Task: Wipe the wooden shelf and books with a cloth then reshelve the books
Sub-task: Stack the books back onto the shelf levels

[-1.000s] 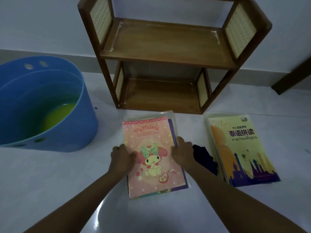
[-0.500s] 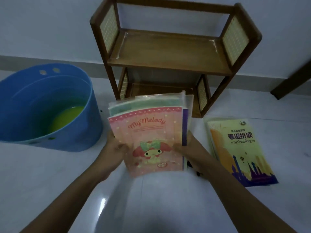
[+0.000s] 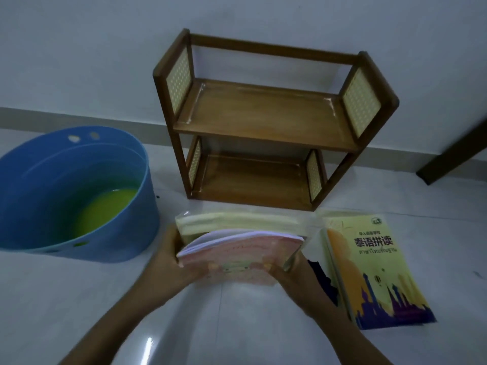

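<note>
Since half a second ago, I am seeing the stack [image 3: 237,243] tipping forward: its pink cover was facing me, and now its top edges are pointing up at me, the shelf sitting further off. Going by size, the floor [image 3: 237,325] is lying pale and glossy under everything. The tub [image 3: 79,196] is standing at the left, blue, with something yellow-green lying in its bottom. The shelf [image 3: 266,122] is standing against the wall, both its boards bare. The yellow book [image 3: 369,270] is lying flat at the right, just beside the stack. The stack is being held low before the shelf, between both hands. My left hand [image 3: 166,262] is gripping its left end, and my right hand [image 3: 295,272] is clasping its right end, fingertips [image 3: 266,266] pressing the pink cover.
</note>
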Motion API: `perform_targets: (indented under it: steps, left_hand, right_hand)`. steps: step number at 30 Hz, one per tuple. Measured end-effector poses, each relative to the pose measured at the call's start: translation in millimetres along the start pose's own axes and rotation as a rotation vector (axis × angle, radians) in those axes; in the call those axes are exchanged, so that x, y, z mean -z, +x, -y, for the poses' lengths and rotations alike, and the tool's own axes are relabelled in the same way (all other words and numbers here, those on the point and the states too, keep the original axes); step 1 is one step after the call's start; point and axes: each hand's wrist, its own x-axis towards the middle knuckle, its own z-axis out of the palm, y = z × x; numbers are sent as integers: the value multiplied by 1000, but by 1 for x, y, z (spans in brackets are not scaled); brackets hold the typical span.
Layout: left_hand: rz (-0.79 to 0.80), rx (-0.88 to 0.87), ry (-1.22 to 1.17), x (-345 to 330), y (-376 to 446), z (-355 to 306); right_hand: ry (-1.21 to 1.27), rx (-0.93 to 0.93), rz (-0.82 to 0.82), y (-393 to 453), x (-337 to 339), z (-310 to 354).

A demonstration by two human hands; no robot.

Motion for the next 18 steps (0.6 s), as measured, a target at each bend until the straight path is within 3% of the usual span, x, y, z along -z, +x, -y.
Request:
perform_targets:
  steps: [1, 3, 6, 9, 11, 14, 16, 18]
  left_hand:
    - [-39, -36, 90, 10, 3, -16]
    - [-25, -173, 488, 22, 11, -59]
    - [152, -309, 1108, 2, 29, -98]
    - [250, -393, 1446, -34, 41, -86]
    - [213, -455, 1485, -36, 47, -73]
    - [109, -369, 1281, -24, 46, -75]
    - [34, -268, 1118, -16, 37, -83]
    - [-86, -157, 913, -3, 32, -96]
  right_hand:
    - [-31, -9, 1, 2, 2, -1]
    - [-58, -4, 8, 4, 4, 0]
    - [-32, -6, -9, 3, 3, 0]
    - [11, -6, -22, 0, 2, 3]
    - [81, -49, -26, -2, 1, -2]
    - [200, -301, -124, -11, 3, -13]
    - [480, -518, -118, -18, 2, -12]
    - [661, -559, -25, -23, 2, -1]
